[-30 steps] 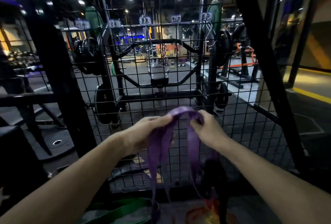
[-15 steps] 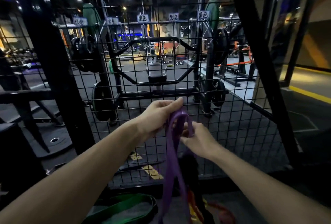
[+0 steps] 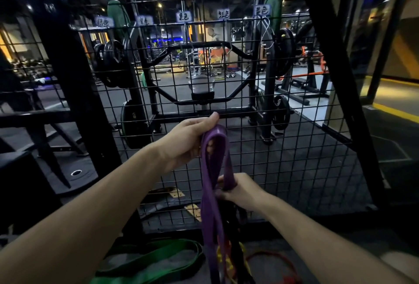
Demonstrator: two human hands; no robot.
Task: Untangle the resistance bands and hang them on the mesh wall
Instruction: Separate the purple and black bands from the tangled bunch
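This is a dark gym with bright lights in the ceiling and weight racks far back. Right in front stands the mesh wall [image 3: 260, 147], a big black wire grid. Small signs [image 3: 183, 16] sit in a row along its top bar, and a thin hook [image 3: 265, 34] hangs near the right end of that row.

On the floor by the bottom edge of the mesh wall lies a green band [image 3: 145, 261], flat and looped. Beside it, to the right, is a messy pile of red, yellow and black bands [image 3: 235, 258], all mixed up.

The purple band [image 3: 212, 193] is in the middle, held up in front of the mesh wall. It is long and hangs straight up and down. Its folded top points up, and its lower end goes down into the pile.

The left hand [image 3: 190, 143] holds the top loop, with the fingers curled around it. The right hand [image 3: 240, 190] is lower and grips one strand of the purple band tight.

I think the job is at the untangling step. The purple band looks nearly free, but its bottom may be caught in the pile. Next it needs a gentle pull up and out. Then the top loop has to go up high onto a hook on the top bar.
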